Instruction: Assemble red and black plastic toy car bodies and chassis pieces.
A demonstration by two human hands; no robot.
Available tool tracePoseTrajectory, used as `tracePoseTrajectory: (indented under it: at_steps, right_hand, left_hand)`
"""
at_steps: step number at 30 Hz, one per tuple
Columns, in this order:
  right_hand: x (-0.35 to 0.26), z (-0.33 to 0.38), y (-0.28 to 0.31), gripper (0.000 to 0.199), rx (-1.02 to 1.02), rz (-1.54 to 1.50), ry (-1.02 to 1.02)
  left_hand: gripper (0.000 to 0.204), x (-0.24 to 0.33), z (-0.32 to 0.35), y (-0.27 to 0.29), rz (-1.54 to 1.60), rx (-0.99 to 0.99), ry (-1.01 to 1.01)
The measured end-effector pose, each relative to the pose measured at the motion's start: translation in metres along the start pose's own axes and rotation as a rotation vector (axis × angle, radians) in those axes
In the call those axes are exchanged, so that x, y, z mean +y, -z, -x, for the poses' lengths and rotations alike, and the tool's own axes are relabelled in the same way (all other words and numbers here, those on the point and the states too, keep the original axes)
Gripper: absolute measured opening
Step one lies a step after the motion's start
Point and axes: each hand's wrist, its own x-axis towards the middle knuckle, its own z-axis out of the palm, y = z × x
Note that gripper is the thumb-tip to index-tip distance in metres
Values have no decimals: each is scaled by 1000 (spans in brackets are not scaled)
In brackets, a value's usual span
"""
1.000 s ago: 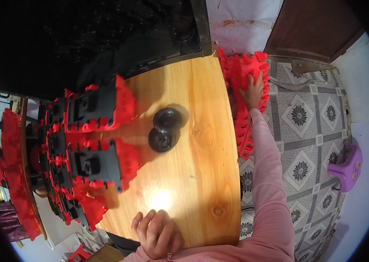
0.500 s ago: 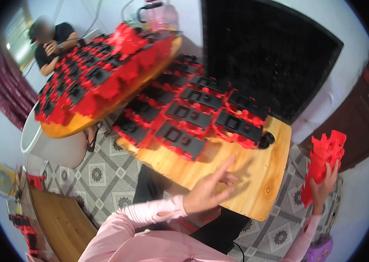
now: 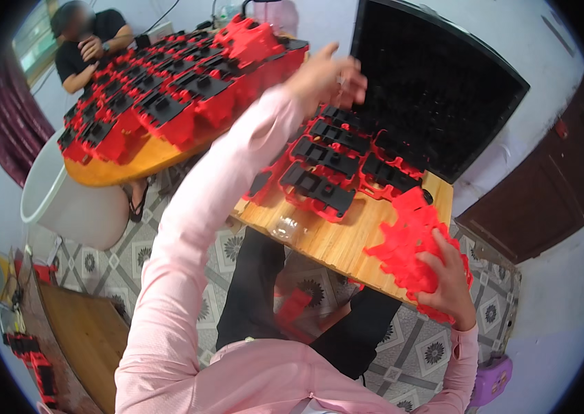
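Note:
My right hand (image 3: 444,276) grips a bright red molded plastic frame (image 3: 402,238), holding it over the right front corner of the wooden table (image 3: 344,245). Its fingers spread across the frame's outer side; part of the frame is blurred. My left arm stretches far forward, and my left hand (image 3: 326,77) is in the air in front of the black screen, fingers apart with nothing in them. Below it, rows of red frames with black plates (image 3: 323,157) fill the back and left of the table. A small black round part (image 3: 428,197) lies at their right end.
An oval orange-brown table (image 3: 109,171) at the left bears many red-and-black units (image 3: 161,107) and a heap of red frames (image 3: 247,41). A black screen (image 3: 437,83) stands behind the near table. A person (image 3: 92,48) sits far left, beyond a white tub (image 3: 64,207).
My left hand has swung forward and up from above the near table. My right hand has brought the red frame inward from the right, over the table's corner. The view has shifted slightly.

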Motion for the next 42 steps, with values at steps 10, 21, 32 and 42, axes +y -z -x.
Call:
tracePoseTrajectory:
  at_steps: [10, 21, 32, 42]
  right_hand:
    - [24, -14, -25, 76, -276, 15, 202]
    - [40, -46, -51, 82, -235, -11, 294]
    - [31, -29, -32, 79, -90, -177, 130]
    - [84, 8, -90, 58, 447, -1097, -729]
  left_hand:
    - [66, -6, -52, 3, -166, 235, 169]
    - [15, 21, -157, 81, -45, 577, 152]
    - [33, -107, 85, -88, -615, -62, -489]
    - [76, -218, 145, -182, -1407, -381, -688]
